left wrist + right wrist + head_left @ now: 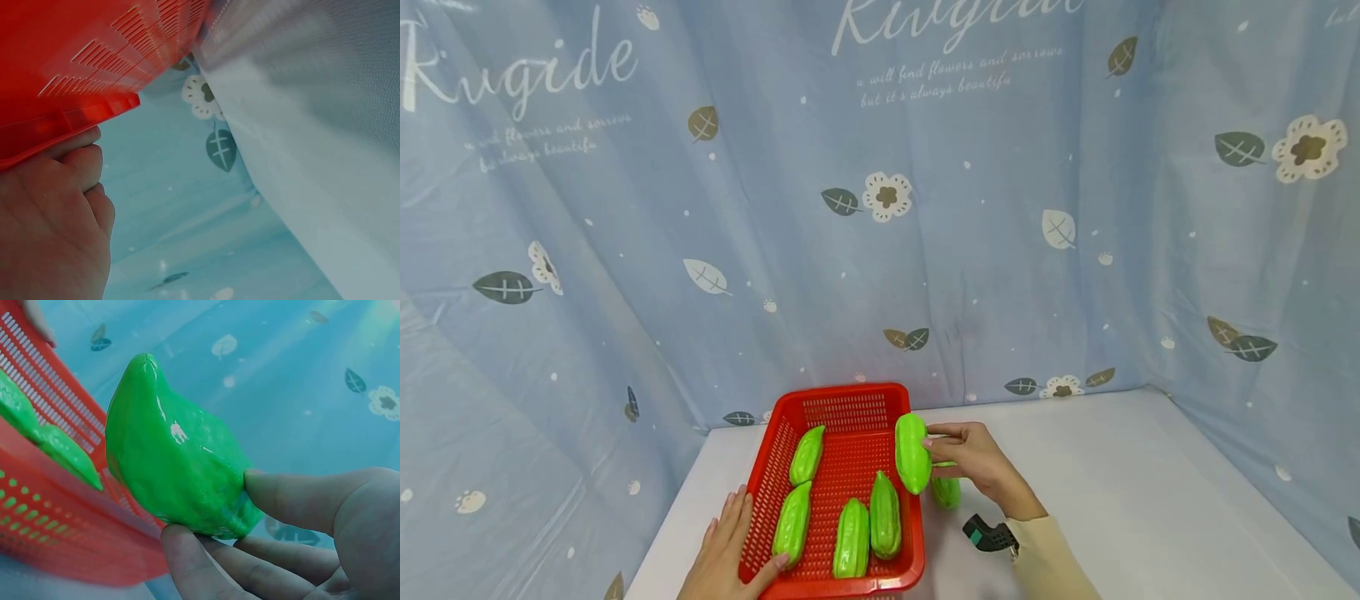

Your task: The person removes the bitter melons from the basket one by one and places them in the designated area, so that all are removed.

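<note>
A red plastic basket (827, 592) holds several green ridged gourds, including one gourd (852, 537) near its front. My left hand (722, 546) holds the basket's left rim, thumb over the edge and fingers along the outer side; its thumb tip is beside the front-left gourd (792, 525). Over the basket's right rim, my right hand (973, 458) pinches another green gourd (913, 454) between thumb and fingers. The right wrist view shows this gourd (175, 450) raised, its pointed end away from the fingers.
One more green gourd (946, 492) lies on the white table (1120, 492) right of the basket, partly hidden by my right hand. A blue patterned curtain (985, 275) hangs behind the table and at its sides. A black band (988, 533) is on my right wrist.
</note>
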